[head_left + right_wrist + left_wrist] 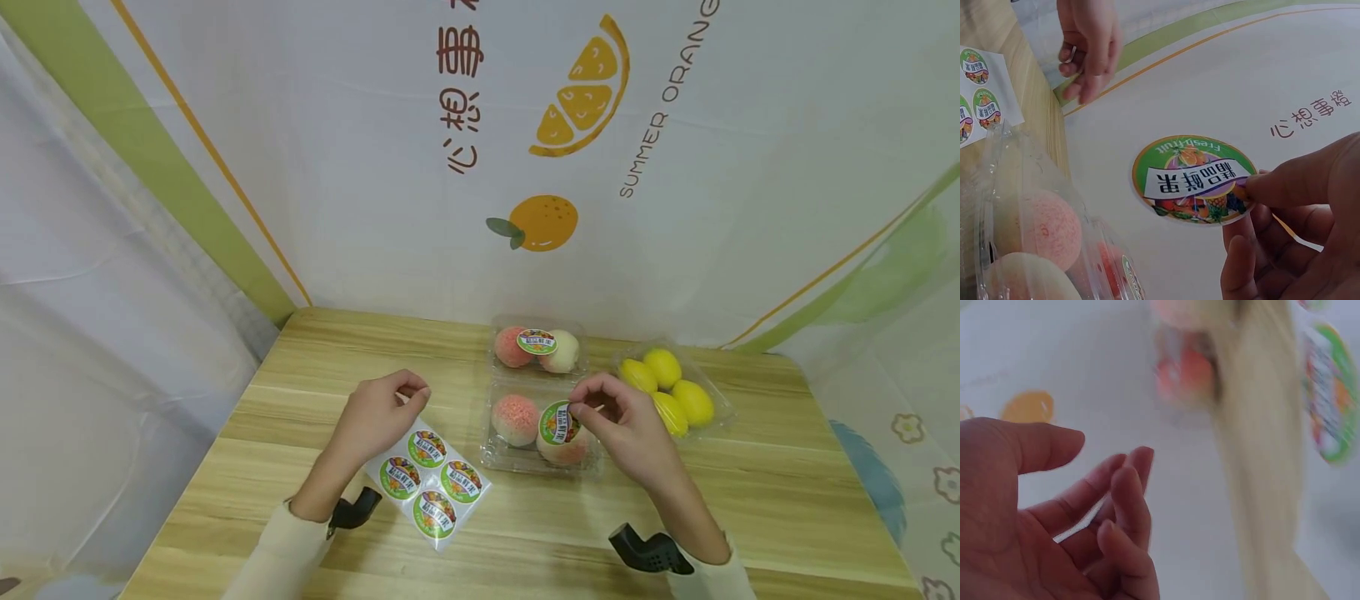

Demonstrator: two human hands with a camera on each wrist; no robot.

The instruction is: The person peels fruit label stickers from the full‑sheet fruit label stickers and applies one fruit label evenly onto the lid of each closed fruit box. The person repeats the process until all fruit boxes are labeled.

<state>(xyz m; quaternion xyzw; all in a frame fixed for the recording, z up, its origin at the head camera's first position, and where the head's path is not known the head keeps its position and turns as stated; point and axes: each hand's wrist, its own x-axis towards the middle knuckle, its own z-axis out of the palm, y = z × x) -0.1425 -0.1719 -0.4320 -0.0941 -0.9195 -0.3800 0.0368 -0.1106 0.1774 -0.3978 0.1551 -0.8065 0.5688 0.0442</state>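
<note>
My right hand (pixel 581 404) pinches a round green-rimmed fruit sticker (pixel 558 422) by its edge, over the near clear plastic box (pixel 495 454) that holds two peaches (pixel 515 419). In the right wrist view the sticker (pixel 1192 179) hangs from the thumb and fingers of that hand (pixel 1241 209), above the box and a peach (pixel 1041 228). My left hand (pixel 414 392) hovers with loosely curled fingers just above the top corner of a sticker sheet (pixel 427 487) with several stickers. The left wrist view shows that hand (pixel 1110 450) holding nothing that I can make out.
Behind the near box stands a second peach box (pixel 501 327) with a sticker (pixel 537 341) on its lid. A clear box of lemons (pixel 675 387) sits to the right. All rest on a wooden table (pixel 787 500) against a printed white backdrop.
</note>
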